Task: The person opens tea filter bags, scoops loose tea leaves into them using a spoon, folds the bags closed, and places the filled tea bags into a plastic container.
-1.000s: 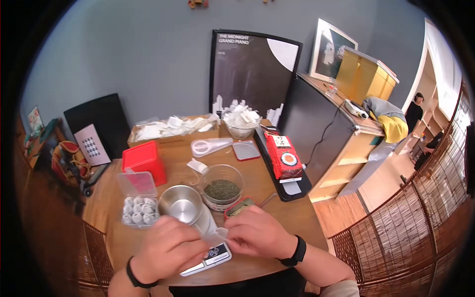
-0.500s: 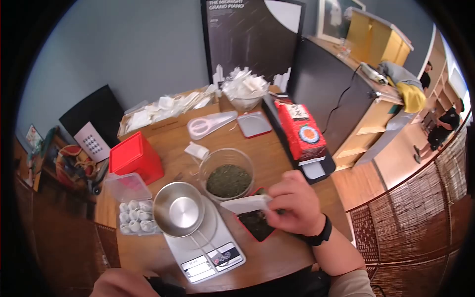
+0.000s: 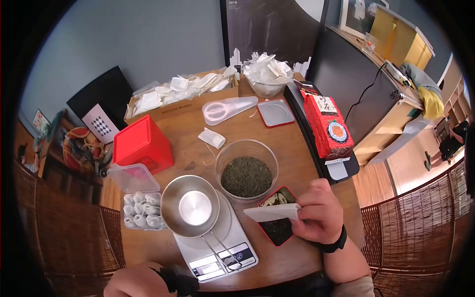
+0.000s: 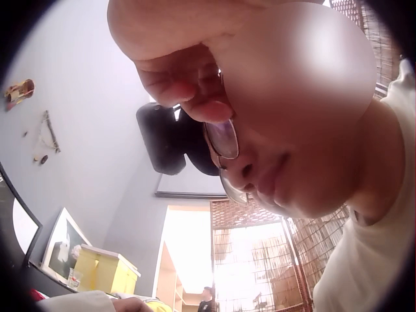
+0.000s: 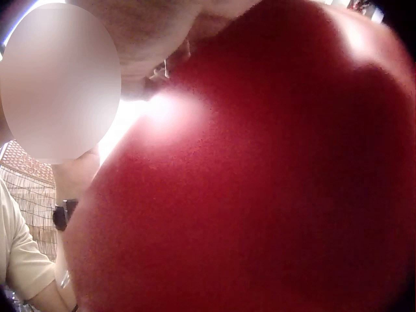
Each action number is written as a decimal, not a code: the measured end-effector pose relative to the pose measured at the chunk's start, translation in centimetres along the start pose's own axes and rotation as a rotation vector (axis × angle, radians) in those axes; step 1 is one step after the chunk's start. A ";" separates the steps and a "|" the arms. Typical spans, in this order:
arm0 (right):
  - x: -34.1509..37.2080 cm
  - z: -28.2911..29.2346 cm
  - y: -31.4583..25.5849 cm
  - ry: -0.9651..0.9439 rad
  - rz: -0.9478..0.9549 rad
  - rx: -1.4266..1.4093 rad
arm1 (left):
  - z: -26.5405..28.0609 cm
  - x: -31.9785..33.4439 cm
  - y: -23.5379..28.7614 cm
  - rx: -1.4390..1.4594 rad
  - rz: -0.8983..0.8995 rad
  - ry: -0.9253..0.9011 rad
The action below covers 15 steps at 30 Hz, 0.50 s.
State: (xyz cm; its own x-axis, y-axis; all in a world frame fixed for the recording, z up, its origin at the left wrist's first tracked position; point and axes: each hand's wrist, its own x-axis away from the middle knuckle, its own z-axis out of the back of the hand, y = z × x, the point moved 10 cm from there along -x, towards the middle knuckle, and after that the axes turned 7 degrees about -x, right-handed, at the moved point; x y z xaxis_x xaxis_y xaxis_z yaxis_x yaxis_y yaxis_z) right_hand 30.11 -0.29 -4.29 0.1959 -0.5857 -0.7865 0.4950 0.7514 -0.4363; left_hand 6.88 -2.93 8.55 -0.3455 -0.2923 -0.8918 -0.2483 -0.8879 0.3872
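In the head view my right hand (image 3: 319,213) pinches the edge of a flat white tea bag (image 3: 269,213). The bag overlaps a small red tin (image 3: 278,240) holding dark tea leaves. A red surface (image 5: 260,182) fills most of the right wrist view. My left hand (image 4: 179,32) is raised to the face with loosely curled fingers, its fingertips (image 4: 211,112) beside the glasses; only the forearm shows in the head view. A steel pan (image 3: 170,198) with a wire handle sits on a kitchen scale (image 3: 185,252). Behind the tin stands a clear bowl (image 3: 274,161) of tea leaves.
A clear box (image 3: 133,180) of filled tea bags and a red canister (image 3: 143,143) stand at left. Further back are a carton (image 3: 183,109) of white bags, sheathed scissors (image 3: 227,110) and a bowl (image 3: 267,90) of bags. A red tea packet (image 3: 326,123) lies at right.
My left hand has left the white bag and gone up to the face. The right hand has carried the bag rightward over the red tin. The head view has tilted down.
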 end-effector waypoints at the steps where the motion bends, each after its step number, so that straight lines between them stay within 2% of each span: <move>1: 0.1 0.0 0.1 0.001 -0.005 0.000 | -0.3 0.0 -0.4 -0.004 0.036 -0.033; 2: 0.2 0.1 0.1 0.015 0.003 -0.010 | -0.3 0.0 -0.7 0.000 0.038 -0.035; 4: 0.4 0.7 0.1 0.023 0.008 0.001 | -0.1 0.2 -0.4 -0.015 -0.094 0.017; 8: 0.1 0.2 0.6 -0.012 -0.009 -0.025 | 0.6 0.2 -1.1 -0.053 -0.030 0.163; 10: 0.4 0.7 0.7 0.065 -0.009 -0.027 | 0.4 0.3 -0.5 0.040 -0.248 0.119; 11: 0.1 0.8 0.7 0.035 -0.023 -0.028 | 0.3 0.3 -0.5 0.037 -0.264 0.124; 14: 0.0 0.5 0.4 -0.033 -0.026 -0.034 | 0.2 0.2 -1.2 0.099 -0.210 0.094; 15: 0.2 0.5 0.5 -0.001 -0.037 -0.046 | 0.1 0.1 -1.3 0.124 -0.188 0.076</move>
State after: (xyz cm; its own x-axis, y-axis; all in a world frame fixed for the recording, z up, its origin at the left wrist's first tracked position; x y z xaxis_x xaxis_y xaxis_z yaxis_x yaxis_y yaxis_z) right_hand 30.83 -0.20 -4.43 0.1790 -0.6136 -0.7691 0.4628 0.7423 -0.4845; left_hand 7.05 -1.76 7.96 -0.2152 -0.1560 -0.9640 -0.4127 -0.8802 0.2346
